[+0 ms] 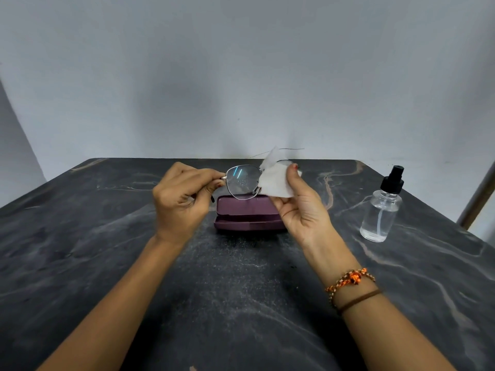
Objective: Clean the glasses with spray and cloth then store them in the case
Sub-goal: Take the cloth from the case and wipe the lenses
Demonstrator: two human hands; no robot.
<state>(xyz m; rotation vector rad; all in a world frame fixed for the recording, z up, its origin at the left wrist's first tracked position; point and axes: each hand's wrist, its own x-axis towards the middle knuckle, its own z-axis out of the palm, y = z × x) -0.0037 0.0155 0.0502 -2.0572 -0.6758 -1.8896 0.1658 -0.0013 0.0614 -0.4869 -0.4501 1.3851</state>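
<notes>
Thin metal-framed glasses (pixel 242 182) are held up above the table, with droplets showing on the left lens. My left hand (pixel 182 199) pinches the frame at its left hinge. My right hand (pixel 300 204) holds a white cloth (pixel 276 180) folded over the right lens, which the cloth hides. Below the glasses a purple case (pixel 246 215) lies open on the dark marble table (pixel 241 290). A clear spray bottle (pixel 381 210) with a black pump top stands upright to the right, apart from both hands.
A grey wall (pixel 241 76) rises just behind the table's far edge. A metal pole (pixel 479 194) leans at the right edge of view. My right wrist wears an orange beaded bracelet (pixel 351 281) and a brown band.
</notes>
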